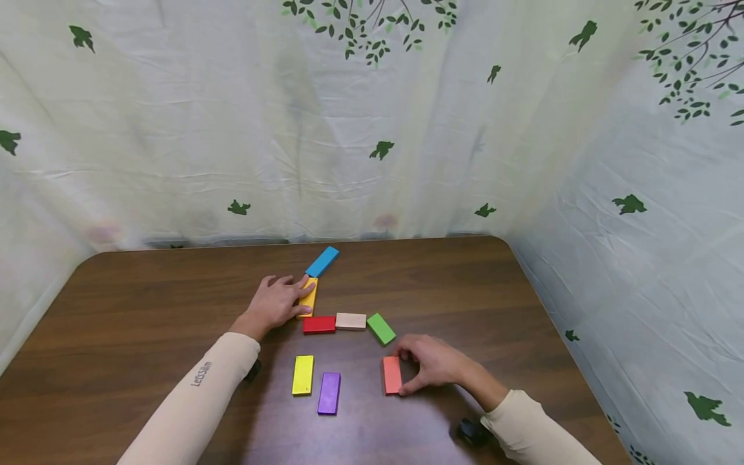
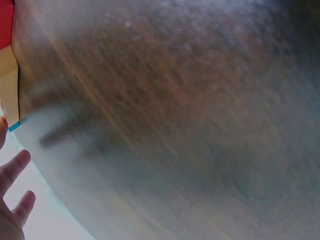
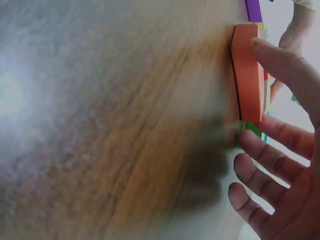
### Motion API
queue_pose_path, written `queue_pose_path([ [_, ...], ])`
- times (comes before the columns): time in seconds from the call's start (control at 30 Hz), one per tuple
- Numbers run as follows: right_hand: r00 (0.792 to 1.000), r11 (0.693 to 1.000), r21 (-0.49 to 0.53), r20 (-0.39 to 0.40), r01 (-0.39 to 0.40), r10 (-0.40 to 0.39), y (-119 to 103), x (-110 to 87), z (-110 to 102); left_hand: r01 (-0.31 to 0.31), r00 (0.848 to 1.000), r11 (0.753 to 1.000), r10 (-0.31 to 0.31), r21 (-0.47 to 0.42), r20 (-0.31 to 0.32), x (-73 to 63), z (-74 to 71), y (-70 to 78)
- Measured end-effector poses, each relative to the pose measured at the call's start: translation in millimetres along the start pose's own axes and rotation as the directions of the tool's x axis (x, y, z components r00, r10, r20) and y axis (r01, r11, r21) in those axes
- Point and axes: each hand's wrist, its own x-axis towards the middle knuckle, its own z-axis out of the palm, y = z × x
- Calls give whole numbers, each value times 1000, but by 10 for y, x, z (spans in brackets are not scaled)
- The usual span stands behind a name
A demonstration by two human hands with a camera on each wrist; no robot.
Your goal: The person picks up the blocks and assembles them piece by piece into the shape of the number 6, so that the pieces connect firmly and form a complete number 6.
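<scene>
My left hand (image 1: 274, 302) spans an orange-yellow block (image 1: 310, 298), thumb at its near end and fingertips at its far end. In the left wrist view the same block (image 2: 9, 82) shows at the left edge by a fingertip. A blue block (image 1: 322, 261) lies slantwise at its far end, and a red block (image 1: 319, 325) crosses close below its near end. With thumb and index finger at its two ends, my right hand (image 1: 433, 363) pinches a coral block (image 1: 392, 375). The right wrist view shows that block (image 3: 247, 75) flat on the table, the other fingers spread beside it.
Right of the red block lie a pale wooden block (image 1: 351, 321) and a slanted green block (image 1: 381, 329). Nearer the front are a yellow block (image 1: 303, 375) and a purple block (image 1: 329, 393). The brown table (image 1: 174, 297) ends at patterned white curtains (image 1: 244, 129) behind and at the sides.
</scene>
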Motion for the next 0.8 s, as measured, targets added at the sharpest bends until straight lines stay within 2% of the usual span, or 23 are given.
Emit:
queue_pose_path([
  [0.37,998,999,-16,-52,-38,37,-17,-24,21,-12,1000,1000,12,10,-15,1,16,-14],
  [0.53,999,1000,-2,-50,22,-22,-39,-19,13,-14,1000,1000,14,12,-14,-3,18,-15],
  [0.67,997,997,18,-17,74,-74,-37,-7,-3,-7,1000,1000,7,2,-9,-8,12,-15],
  [0.8,997,997,17,8,77,-77,-40,0,-14,-8,1000,1000,8,4,-12,0,15,-14],
])
